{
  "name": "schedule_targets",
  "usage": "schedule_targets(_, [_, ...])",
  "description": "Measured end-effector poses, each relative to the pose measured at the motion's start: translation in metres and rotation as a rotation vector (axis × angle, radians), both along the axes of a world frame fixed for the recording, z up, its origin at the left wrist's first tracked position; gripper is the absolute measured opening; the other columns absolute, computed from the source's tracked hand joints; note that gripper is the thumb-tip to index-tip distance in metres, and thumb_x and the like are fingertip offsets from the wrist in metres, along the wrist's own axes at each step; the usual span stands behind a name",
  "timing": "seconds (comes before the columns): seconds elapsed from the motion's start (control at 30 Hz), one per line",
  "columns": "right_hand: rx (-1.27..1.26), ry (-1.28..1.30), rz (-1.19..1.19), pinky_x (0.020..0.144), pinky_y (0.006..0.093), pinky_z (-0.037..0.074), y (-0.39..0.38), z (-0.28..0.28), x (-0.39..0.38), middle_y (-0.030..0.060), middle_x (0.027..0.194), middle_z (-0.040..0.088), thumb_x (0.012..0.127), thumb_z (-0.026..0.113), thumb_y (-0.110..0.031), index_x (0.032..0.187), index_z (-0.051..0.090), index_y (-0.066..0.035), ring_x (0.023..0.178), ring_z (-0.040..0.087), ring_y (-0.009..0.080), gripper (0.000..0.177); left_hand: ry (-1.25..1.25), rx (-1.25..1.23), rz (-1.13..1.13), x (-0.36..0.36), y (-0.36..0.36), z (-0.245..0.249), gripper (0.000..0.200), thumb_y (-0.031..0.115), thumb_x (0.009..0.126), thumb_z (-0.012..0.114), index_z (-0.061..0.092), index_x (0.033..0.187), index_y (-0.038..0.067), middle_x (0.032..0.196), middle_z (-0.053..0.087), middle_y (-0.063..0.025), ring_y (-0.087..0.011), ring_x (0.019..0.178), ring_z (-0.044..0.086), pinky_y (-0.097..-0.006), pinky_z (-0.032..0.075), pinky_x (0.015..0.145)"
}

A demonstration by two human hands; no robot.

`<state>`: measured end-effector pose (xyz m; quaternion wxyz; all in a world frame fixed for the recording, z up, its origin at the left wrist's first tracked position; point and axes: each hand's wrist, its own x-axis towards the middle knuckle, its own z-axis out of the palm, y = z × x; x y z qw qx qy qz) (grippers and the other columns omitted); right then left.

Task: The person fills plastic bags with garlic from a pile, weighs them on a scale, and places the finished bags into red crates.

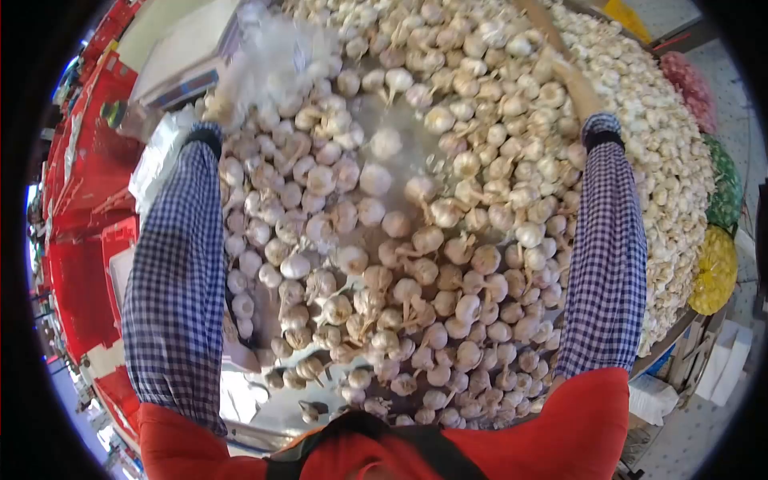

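Observation:
My left hand (219, 107) is at the upper left, blurred, beside a pale electronic scale. Its fingers seem closed on the edge of a crumpled clear plastic bag (282, 62), which spreads over the garlic. My right hand (566, 74) reaches forward over the heap at the upper right, and its fingers cannot be made out. Just beyond it runs a narrow brown strip (538, 18). Whole garlic bulbs (448, 280) with short dry stems cover the table between my arms. A few bulbs lie around a bare, shiny patch of tabletop (384, 116).
The scale (188, 48) stands at the upper left. Red crates (80, 272) line the left side. A denser mass of garlic (660, 176) fills the right, beside pink (690, 90), green (722, 184) and yellow net bags (712, 272). White blocks (724, 360) lie at the lower right.

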<state>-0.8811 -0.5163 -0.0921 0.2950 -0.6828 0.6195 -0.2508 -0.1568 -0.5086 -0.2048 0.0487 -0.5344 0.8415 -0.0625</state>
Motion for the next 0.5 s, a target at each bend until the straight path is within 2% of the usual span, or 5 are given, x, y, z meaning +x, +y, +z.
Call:
schedule_targets(0.23, [0.213,-0.199,-0.183,0.108,0.0392,0.03,0.051,0.012,0.033,0.0149,0.142,0.04,0.086,0.055,-0.053,0.139,0.042,-0.012,0.132,0.037,0.0293,0.069,0.174,0.094,-0.023,-0.063,0.12,0.031,0.039,0.019,0.087,0.057,0.054,0.124,0.01,0.119,0.055,-0.0166,-0.0402,0.11,0.051,-0.0403,0.041,0.098])
schedule_targets(0.27, [0.102,0.022,0.094,0.109,0.0387,0.03,0.065,0.012,0.036,0.0159,0.143,0.039,0.087,0.057,-0.052,0.139,0.041,-0.011,0.13,0.039,0.0303,0.069,0.201,0.101,-0.024,-0.087,0.132,0.04,0.039,0.019,0.087,0.057,0.054,0.124,0.01,0.118,0.055,-0.0165,-0.0402,0.11,0.051,-0.0404,0.041,0.098])
schedule_targets(0.4, [0.226,0.342,0.08,0.108,0.0382,0.033,0.138,0.024,0.104,0.0172,0.141,0.04,0.087,0.058,-0.048,0.141,0.038,-0.013,0.127,0.042,0.0295,0.067,0.348,0.139,-0.021,-0.188,0.181,0.069,0.038,0.019,0.086,0.057,0.054,0.123,0.009,0.117,0.055,-0.0164,-0.04,0.109,0.051,-0.0407,0.041,0.097])
schedule_targets(0.47, [0.44,-0.199,-0.066,0.112,0.0394,0.025,0.173,0.036,0.127,0.0162,0.149,0.029,0.086,0.055,-0.056,0.142,0.034,-0.006,0.137,0.029,0.0289,0.077,0.433,0.145,-0.024,-0.23,0.199,0.084,0.038,0.019,0.086,0.058,0.055,0.123,0.009,0.117,0.055,-0.0163,-0.0399,0.108,0.051,-0.0408,0.041,0.097])
schedule_targets(0.5, [0.444,-0.195,-0.07,0.112,0.0394,0.025,0.194,0.038,0.133,0.0162,0.149,0.029,0.086,0.055,-0.056,0.142,0.034,-0.006,0.137,0.029,0.0289,0.077,0.468,0.15,-0.03,-0.246,0.224,0.097,0.038,0.018,0.086,0.058,0.055,0.123,0.009,0.117,0.055,-0.0163,-0.0398,0.108,0.052,-0.0409,0.041,0.097])
